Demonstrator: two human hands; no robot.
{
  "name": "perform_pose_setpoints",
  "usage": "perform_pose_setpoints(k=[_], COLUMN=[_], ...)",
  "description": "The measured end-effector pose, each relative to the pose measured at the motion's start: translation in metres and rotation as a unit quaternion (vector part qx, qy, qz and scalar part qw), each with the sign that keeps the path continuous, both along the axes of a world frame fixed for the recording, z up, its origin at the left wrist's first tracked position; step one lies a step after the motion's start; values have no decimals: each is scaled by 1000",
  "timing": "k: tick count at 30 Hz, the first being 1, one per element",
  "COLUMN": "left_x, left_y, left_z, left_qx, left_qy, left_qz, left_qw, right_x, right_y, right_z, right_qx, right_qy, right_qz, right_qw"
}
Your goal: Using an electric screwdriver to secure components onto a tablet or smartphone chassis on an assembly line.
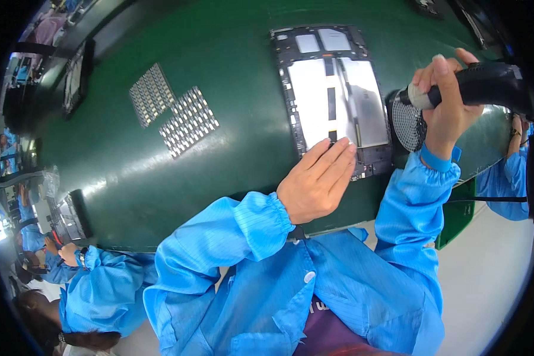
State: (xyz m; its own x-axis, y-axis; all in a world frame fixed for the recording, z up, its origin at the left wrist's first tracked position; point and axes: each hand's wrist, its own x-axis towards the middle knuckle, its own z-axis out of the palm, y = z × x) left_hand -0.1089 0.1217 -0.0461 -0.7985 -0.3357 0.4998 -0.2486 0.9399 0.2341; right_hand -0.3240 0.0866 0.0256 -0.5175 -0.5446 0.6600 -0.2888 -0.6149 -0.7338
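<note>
An opened tablet-like device (pixel 366 101) lies on the green table in front of me, with its silvery battery panels and dark circuit parts showing. My left hand (pixel 315 184) rests flat on its lower edge, fingers stretched and close together. To the right of the device, my right hand (pixel 448 104) is closed around a black, thick-bodied tool (pixel 492 86) with a pale grey tip. The tool's exact kind does not show. A round perforated metal disc (pixel 408 124) sits just below that tip, beside the device. Around my right wrist is a blue strap (pixel 438 159).
Two sheets of small metallic parts, one (pixel 151 95) partly behind the other (pixel 188 120), lie on the green table (pixel 237 65) to the left. Dark devices (pixel 77 80) stand at the left edge. Co-workers in blue sleeves (pixel 104 285) are at the left and far right.
</note>
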Motion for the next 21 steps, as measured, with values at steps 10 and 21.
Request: perform_pose_setpoints(k=[10, 21], left_x=[38, -94], left_y=[-196, -253], left_z=[11, 38], left_qx=[-32, -132], left_qy=[-43, -295], left_qz=[220, 152], left_qw=[974, 934], right_x=[17, 20], right_y=[12, 13], right_z=[-17, -19], right_qx=[96, 177], right_qy=[-121, -134], right_qz=[284, 292], right_qw=[946, 930])
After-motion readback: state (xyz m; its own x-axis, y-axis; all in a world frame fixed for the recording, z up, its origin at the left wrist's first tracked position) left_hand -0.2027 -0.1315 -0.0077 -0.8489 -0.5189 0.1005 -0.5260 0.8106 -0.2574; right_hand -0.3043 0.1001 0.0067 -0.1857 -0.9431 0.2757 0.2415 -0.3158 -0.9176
